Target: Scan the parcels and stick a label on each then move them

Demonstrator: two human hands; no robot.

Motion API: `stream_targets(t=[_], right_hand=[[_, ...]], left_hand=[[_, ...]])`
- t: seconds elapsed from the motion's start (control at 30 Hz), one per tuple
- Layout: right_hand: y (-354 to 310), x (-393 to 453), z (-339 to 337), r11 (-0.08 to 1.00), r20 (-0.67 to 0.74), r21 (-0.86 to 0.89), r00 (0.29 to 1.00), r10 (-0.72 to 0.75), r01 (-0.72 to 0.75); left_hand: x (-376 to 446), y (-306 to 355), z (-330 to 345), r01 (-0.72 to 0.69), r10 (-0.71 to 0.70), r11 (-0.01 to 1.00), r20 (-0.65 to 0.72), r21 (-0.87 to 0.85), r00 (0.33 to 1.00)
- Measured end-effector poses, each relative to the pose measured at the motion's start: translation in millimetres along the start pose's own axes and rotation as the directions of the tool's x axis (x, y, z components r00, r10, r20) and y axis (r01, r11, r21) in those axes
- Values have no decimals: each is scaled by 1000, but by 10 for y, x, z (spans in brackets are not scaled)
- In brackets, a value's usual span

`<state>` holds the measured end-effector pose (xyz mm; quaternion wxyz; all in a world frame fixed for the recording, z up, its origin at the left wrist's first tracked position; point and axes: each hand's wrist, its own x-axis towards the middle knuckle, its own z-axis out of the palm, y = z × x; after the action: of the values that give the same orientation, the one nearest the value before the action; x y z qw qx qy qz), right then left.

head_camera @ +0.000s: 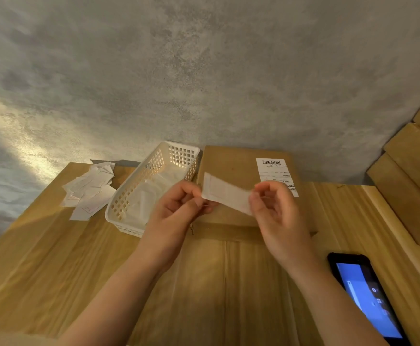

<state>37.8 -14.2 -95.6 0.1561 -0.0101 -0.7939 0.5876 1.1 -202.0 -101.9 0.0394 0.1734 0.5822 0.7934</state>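
Note:
A brown cardboard parcel [231, 166] lies on the wooden table against the grey wall, with a white barcode shipping label [275, 169] stuck on its right part. Above the parcel I hold a white label strip [226, 193] between both hands. My left hand [179, 208] pinches its left end and my right hand [276, 213] pinches its right end. A black handheld scanner [367, 295] with a lit blue screen lies on the table at the lower right.
A white perforated plastic basket [134, 198] holding white sheets stands left of the parcel. A loose pile of white backing papers [89, 191] lies further left. Wooden boards [408, 186] are stacked at the right edge. The table [54, 258] meets the wall behind.

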Motion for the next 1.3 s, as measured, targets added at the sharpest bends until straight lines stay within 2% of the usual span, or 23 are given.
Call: stream_targets(t=[0.07, 0.17, 0.2, 0.27, 0.37, 0.47, 0.57, 0.7, 0.87, 1.13, 1.3], right_hand=[[30, 33, -57, 984, 39, 28, 984, 176, -178], [39, 22, -92, 912, 154, 279, 952, 266, -300], [20, 12, -91, 891, 163, 343, 953, 255, -297], [-6, 8, -92, 902, 139, 348, 966, 220, -255], [-19, 19, -120, 952, 104, 248, 982, 159, -181], [-24, 20, -136, 983, 118, 131, 987, 112, -127], [-39, 15, -119, 991, 141, 79, 985, 95, -107], [-31, 11, -100, 995, 162, 29, 982, 93, -98], [-15, 2, -127, 974, 171, 153, 976, 138, -164], [46, -26, -162, 978, 186, 155, 976, 112, -142], [28, 18, -216, 992, 67, 121, 997, 38, -46]], left_hand=[[22, -4, -31, 24, -26, 996, -23, -81, 999], [41, -27, -63, 16, -19, 998, -41, -67, 999], [39, -34, -65, 18, -20, 999, -36, -51, 999], [46, -62, -93, 37, -37, 999, -25, -20, 999], [88, -77, -161, 113, -110, 992, -59, 54, 992], [106, -44, -173, 193, -171, 951, -110, 242, 979], [71, 18, -108, 210, -192, 915, -85, 344, 978], [51, 70, -23, 236, -217, 916, -94, 325, 972], [72, 23, -17, 222, -154, 896, -200, 383, 968], [94, 14, -1, 192, -97, 896, -245, 400, 965], [84, 30, 24, 183, -94, 886, -222, 425, 970]])
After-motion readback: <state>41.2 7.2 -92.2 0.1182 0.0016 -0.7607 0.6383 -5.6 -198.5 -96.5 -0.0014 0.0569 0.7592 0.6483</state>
